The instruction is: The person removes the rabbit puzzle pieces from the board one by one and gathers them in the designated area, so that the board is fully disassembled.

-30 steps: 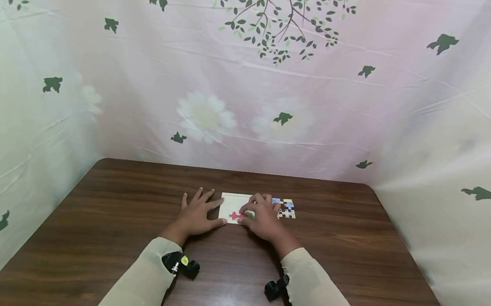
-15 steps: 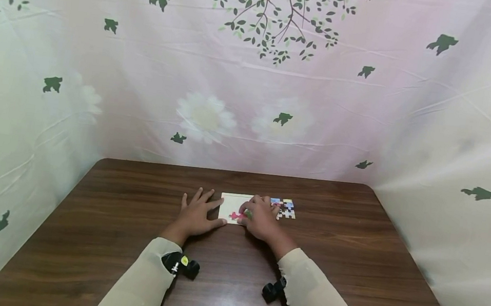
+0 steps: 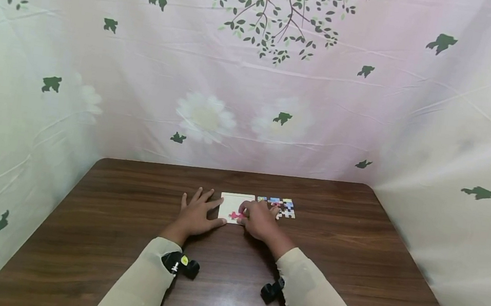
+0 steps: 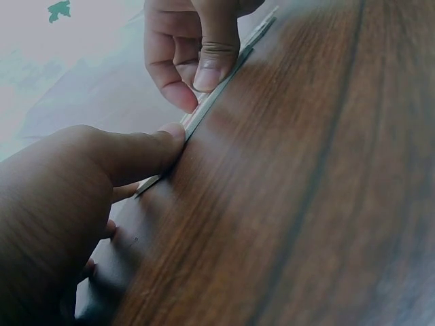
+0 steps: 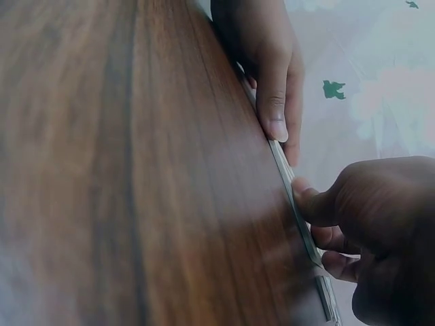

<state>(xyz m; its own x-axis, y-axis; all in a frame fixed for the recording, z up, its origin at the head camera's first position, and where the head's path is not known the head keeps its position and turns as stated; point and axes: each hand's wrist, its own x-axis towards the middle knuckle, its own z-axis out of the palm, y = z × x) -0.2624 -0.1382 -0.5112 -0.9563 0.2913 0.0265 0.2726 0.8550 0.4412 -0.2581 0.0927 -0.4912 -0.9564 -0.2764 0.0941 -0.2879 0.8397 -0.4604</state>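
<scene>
In the head view a white puzzle board (image 3: 231, 201) lies flat on the table, with pink puzzle pieces (image 3: 234, 215) near its front edge. My left hand (image 3: 196, 217) is spread at the board's left side, thumb and forefinger touching its edge. The left thumb (image 4: 160, 146) presses on the front edge in the left wrist view. My right hand (image 3: 260, 221) bends over the board's right part, its thumb and fingertips pinching a small puzzle piece that they mostly hide. In the right wrist view the right thumb (image 5: 312, 200) sits at the board's thin edge.
Joined puzzle pieces (image 3: 287, 208) with blue, white and yellow print lie just right of the board, partly behind the right hand. All of it rests on a brown wooden table (image 3: 142, 196). A printed cloth (image 3: 238, 136) hangs behind and at both sides.
My right hand has shifted slightly and its fingers have curled in, uncovering more of the board's top right and the joined pieces. A green patch by its fingers is now covered. The left hand stays still.
</scene>
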